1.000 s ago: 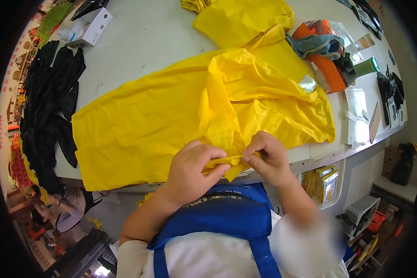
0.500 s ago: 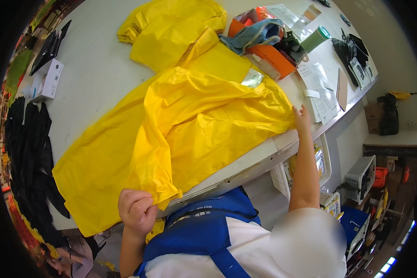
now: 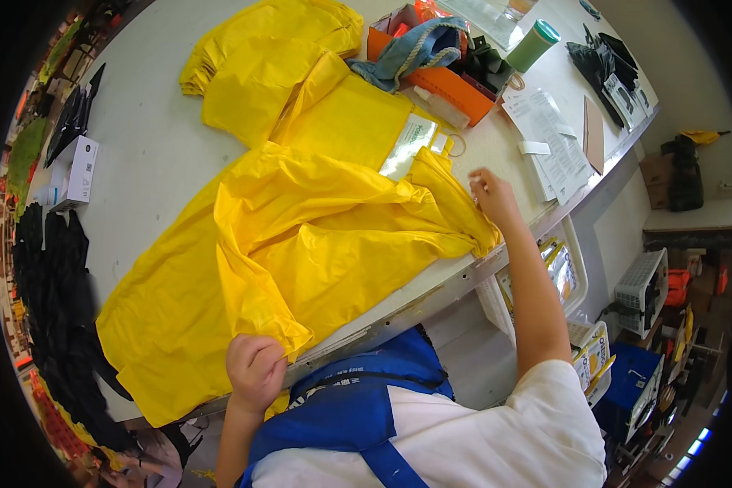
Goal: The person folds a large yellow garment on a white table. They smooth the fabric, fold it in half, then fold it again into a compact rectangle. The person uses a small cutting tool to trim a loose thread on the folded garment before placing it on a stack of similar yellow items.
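A large sheet of shiny yellow fabric (image 3: 342, 260), rumpled like part of a raincoat, spreads over the white table and hangs past its near edge. My left hand (image 3: 256, 372) is closed on its lower corner, close to my blue apron (image 3: 329, 415). Beside the gathered right end of the fabric, just above the tabletop, hovers my right hand (image 3: 493, 195); its fingers are bent and apart, with nothing visible in them. A clear-and-white packet (image 3: 408, 146) lies on the yellow cloth. Behind it sits a folded yellow stack (image 3: 268, 57).
An orange box (image 3: 455, 93) holding a blue cloth pouch (image 3: 415, 53) stands behind the fabric, near a green canister (image 3: 533, 45). Papers (image 3: 545, 138) lie at right. Black fabric (image 3: 53, 317) hangs at left near a white box (image 3: 79, 171). White baskets (image 3: 573, 260) stand below the table's right edge.
My right hand has moved left and slightly up, off the fabric's right end, which now lies gathered further left. More of the packet shows. My left hand keeps its hold, shifted slightly right.
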`<state>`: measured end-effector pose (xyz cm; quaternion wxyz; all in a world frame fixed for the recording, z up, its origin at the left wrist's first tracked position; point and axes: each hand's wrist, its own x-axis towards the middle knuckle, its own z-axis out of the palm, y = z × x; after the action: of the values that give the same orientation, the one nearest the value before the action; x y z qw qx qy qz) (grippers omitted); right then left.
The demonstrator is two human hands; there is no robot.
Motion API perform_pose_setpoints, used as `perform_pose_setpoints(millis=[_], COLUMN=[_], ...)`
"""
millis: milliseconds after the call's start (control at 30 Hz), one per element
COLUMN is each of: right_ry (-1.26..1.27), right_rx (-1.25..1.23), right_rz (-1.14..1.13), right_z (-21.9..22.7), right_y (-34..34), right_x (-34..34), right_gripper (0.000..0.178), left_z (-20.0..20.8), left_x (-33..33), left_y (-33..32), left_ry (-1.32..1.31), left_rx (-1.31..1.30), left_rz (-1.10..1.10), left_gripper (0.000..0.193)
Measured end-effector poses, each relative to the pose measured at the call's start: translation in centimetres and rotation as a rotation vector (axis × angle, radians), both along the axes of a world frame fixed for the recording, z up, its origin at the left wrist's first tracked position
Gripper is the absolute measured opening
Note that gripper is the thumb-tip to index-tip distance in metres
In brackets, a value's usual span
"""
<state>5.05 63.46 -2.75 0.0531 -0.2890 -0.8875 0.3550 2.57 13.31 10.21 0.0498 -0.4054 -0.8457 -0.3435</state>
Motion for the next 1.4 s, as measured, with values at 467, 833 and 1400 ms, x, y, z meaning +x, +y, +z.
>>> perform_pose_setpoints(millis=[467,833,1400], right_ry=[0.209,0.282,-0.202], right_rx=[-0.365,-0.706,-1.102], right_rz=[-0.310,0.304,0.478], right_z=[-4.1,10.3,11.3], right_y=[4.6,-24.9,-35.4], right_x=[2.1,-2.0,-2.0], right_gripper=[0.017,0.020,0.011], left_z=[-0.2,-0.4,-0.8], left_x=[1.7,2.9,3.9], left_y=[-2.0,-4.0,-5.4], left_ry=[0.223,0.274,-0.304], left_rx=[0.034,0.175,0.259], left_rz=[-0.009,0.069,0.046], left_gripper=[0.018,0.022,0.039])
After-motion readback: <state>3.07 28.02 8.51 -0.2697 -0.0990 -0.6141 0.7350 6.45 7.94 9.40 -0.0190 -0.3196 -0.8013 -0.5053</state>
